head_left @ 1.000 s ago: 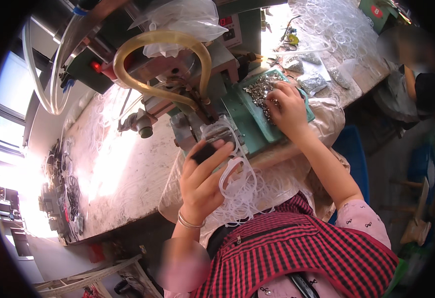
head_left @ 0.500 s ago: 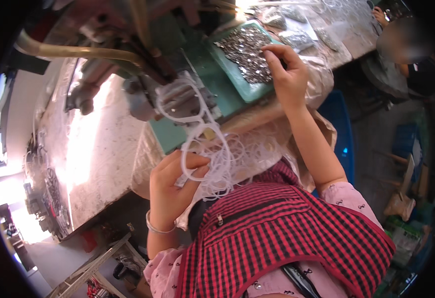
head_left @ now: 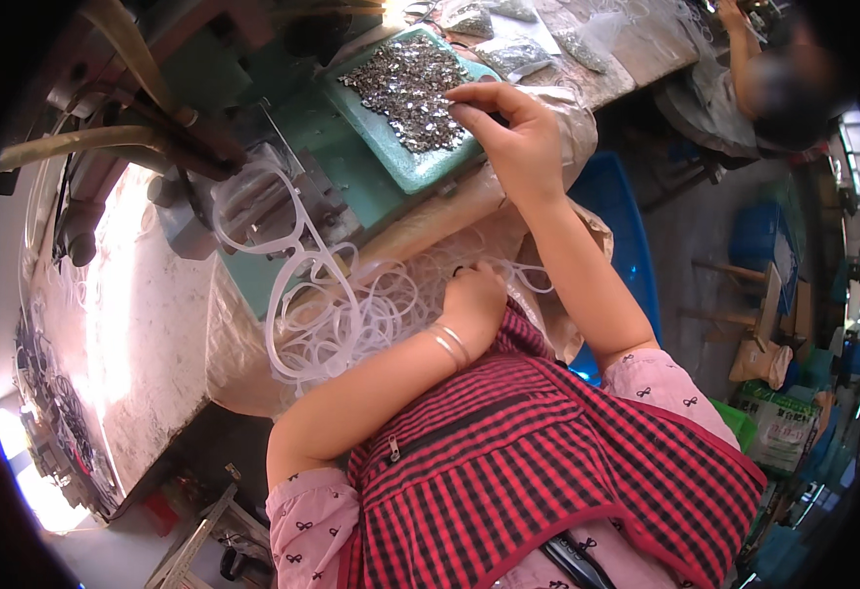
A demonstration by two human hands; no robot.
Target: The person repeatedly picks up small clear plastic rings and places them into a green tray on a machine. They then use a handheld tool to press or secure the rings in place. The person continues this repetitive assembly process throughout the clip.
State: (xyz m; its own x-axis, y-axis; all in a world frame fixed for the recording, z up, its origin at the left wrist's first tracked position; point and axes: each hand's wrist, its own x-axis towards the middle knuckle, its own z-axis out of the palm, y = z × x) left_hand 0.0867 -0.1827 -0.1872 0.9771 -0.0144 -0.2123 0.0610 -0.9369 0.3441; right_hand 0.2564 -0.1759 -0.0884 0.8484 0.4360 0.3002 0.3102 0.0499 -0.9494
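Left hand now low in the heap of clear plastic frames on the lap, fingers curled into it; a second ago it was raised at the machine. Right hand stays at the green tray, fingertips pinched over small metal parts; whether one is held, cannot tell. Looks like fetching the next frame.
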